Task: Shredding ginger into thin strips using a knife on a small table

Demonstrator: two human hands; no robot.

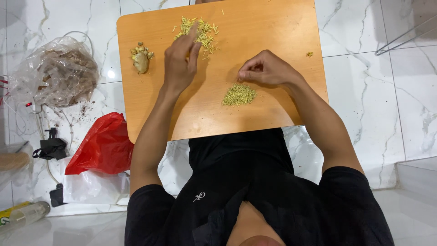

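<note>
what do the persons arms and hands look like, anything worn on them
Both arms are bare from the short black sleeves down. The left hand and right hand wear no gloves, and no rings, watch or bands show. The black shirt has a small white mark on the chest.

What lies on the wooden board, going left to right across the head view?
Ginger piece → left hand reaching into the loose pile of long shreds → small heap of fine shreds with the right hand just above it → a single stray bit near the board's right edge.
</note>
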